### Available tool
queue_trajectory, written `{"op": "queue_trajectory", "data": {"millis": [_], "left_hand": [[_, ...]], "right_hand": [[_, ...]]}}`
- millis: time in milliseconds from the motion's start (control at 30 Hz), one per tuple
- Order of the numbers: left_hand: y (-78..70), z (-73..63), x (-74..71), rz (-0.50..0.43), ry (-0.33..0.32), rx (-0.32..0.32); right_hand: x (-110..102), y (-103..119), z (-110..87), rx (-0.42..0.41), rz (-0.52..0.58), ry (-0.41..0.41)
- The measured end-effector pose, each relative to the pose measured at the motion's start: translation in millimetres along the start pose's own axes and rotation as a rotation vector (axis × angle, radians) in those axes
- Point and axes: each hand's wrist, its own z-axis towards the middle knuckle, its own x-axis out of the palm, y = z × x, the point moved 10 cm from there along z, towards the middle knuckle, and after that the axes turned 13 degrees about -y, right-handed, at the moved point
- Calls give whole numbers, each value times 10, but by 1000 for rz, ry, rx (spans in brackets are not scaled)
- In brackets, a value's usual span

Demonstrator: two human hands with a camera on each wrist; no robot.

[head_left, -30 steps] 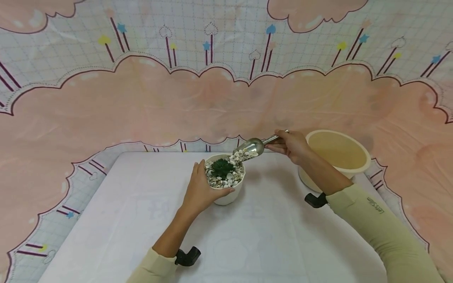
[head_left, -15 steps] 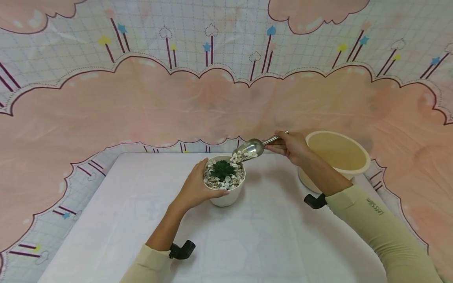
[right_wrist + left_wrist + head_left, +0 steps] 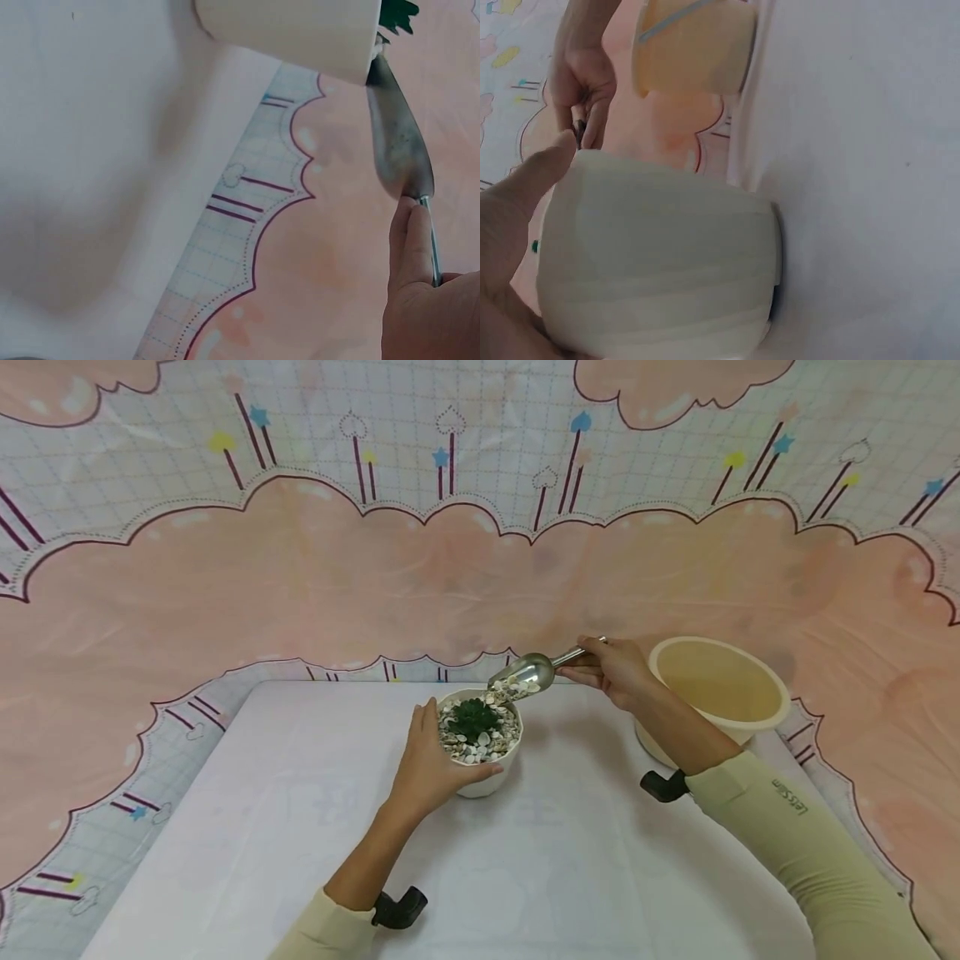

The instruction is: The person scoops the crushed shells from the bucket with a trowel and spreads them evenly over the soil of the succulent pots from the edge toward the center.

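A white flower pot (image 3: 487,781) stands near the table's far edge, holding a green succulent (image 3: 474,718) among pale pebbles (image 3: 480,748). My left hand (image 3: 427,772) grips the pot from its left side, thumb across the front. In the left wrist view the pot (image 3: 660,255) fills the middle. My right hand (image 3: 618,672) holds a metal scoop (image 3: 534,670) by its handle. Pebbles lie in the scoop, its lip at the pot's back right rim. From the right wrist, the scoop's underside (image 3: 401,142) shows, its tip against the pot's rim.
A cream bucket (image 3: 720,722) stands at the table's back right, partly behind my right forearm; its contents are not visible. A grey handle (image 3: 675,19) shows on it in the left wrist view. White cloth covers the table (image 3: 570,860), with a patterned cloth (image 3: 375,585) behind.
The scoop has shifted slightly left over the rim and seems to hold fewer pebbles. My left hand's fingers and wrist have shifted a little on the pot, which has barely moved.
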Motion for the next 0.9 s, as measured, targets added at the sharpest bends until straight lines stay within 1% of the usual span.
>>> {"op": "queue_trajectory", "data": {"millis": [100,200,300,467,600,667,733,900], "left_hand": [[-4,-13,-9,40,-39,7],[15,7,-7,38,-33,27],[23,37,-4,26,-8,55],[48,87,-3,-14,56,79],[55,98,15,-35,117,73],[41,93,24,-32,127,64],[22,81,18,-20,109,47],[-10,16,-4,55,22,7]], "right_hand": [[12,-10,-7,4,6,-2],[18,-9,-19,3,2,-5],[21,1,-29,-7,-9,0],[41,9,-47,-18,0,18],[50,15,-62,-31,-2,21],[47,19,-70,-37,-6,18],[43,23,-78,-42,-9,12],[46,26,-91,-39,-11,10]]}}
